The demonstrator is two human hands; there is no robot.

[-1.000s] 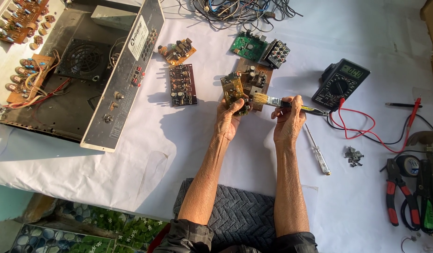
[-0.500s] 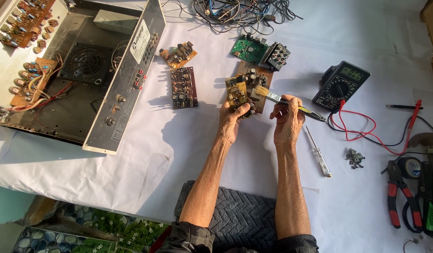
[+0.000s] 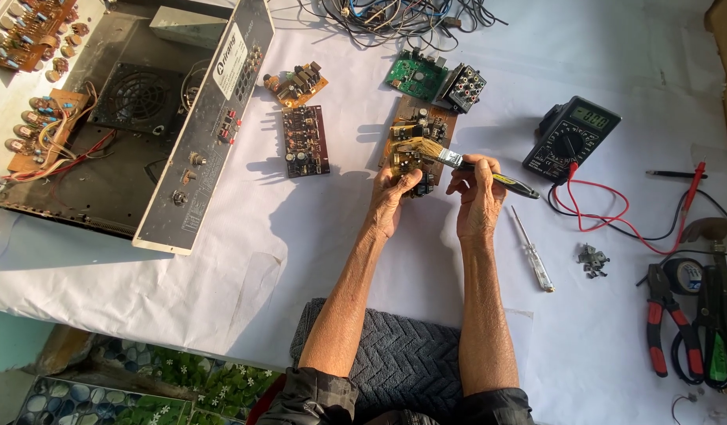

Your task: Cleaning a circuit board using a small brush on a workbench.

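Note:
My left hand [image 3: 392, 195] grips a small circuit board [image 3: 407, 161] and holds it up above the white table cover. My right hand [image 3: 475, 182] holds a paintbrush [image 3: 458, 162] with a black and yellow handle; its pale bristles lie across the top of the board. A larger brown circuit board [image 3: 426, 124] lies on the cover just behind the held one.
An opened amplifier chassis [image 3: 198, 149] fills the left. Loose boards [image 3: 304, 140], a green board [image 3: 415, 75] and tangled cables [image 3: 395, 14] lie behind. A multimeter [image 3: 571, 138] with red leads, a screwdriver [image 3: 532, 249], screws [image 3: 592, 260] and pliers [image 3: 661, 323] sit at the right.
The brush has swept left across the held board, its bristles now over the board's upper left. Both hands have stayed in about the same place.

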